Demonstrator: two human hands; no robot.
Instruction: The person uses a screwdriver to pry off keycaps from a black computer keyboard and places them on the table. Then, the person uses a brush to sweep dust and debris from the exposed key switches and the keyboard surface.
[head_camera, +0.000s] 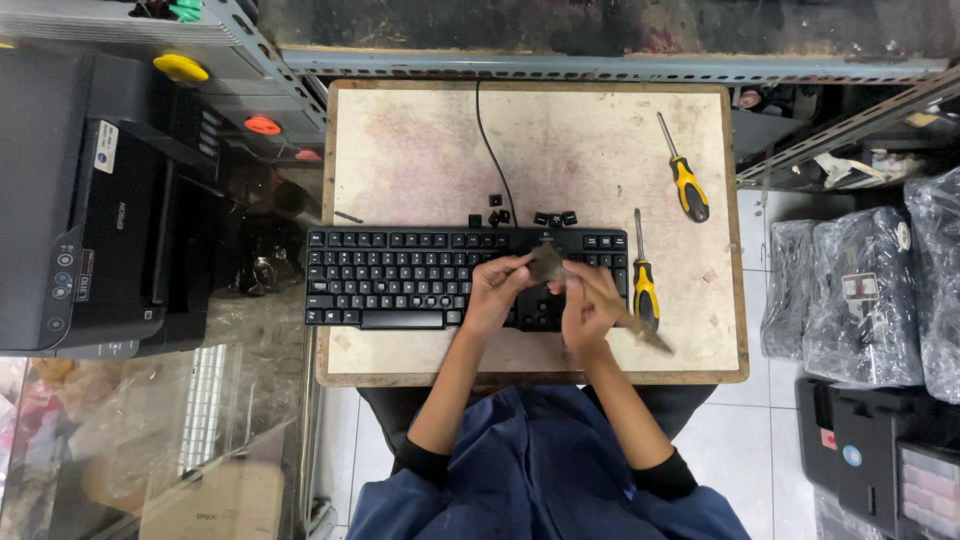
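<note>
Blue sleeves (540, 480) sit nearest the lens, dark cuffs at the forearms, both arms reaching onto a worn pale table (420, 150).

Far left: black printer (100, 220) on a side shelf, well apart from the table. On the table, a black keyboard (400, 280), its cable (490, 150) running to the far edge. Loose black keycaps (525, 217) lie just beyond the keyboard's far edge.

Left hand (493, 295): over the keyboard's right-centre, fingers curled and pressed together, tips pinching the bristle end of a brush (548, 262). Right hand (590, 310): closed round the brush's handle, which pokes out past the hand toward the table's near right. Brush is held over the keyboard's right part, between both hands.

Brush looks small, flat head of dusty grey-brown bristles, pale handle; detail is blurred. Judged light, handle stiff, bristles soft and springy; best held by the handle, bristles only pinched lightly.

Right of the hands: a yellow-and-black screwdriver (644, 285) just beside the keyboard's right end, shaft pointing away. A second screwdriver (685, 180) lies farther back, tilted. Far right, off the table: wrapped dark bundles (860, 300) on the floor.
</note>
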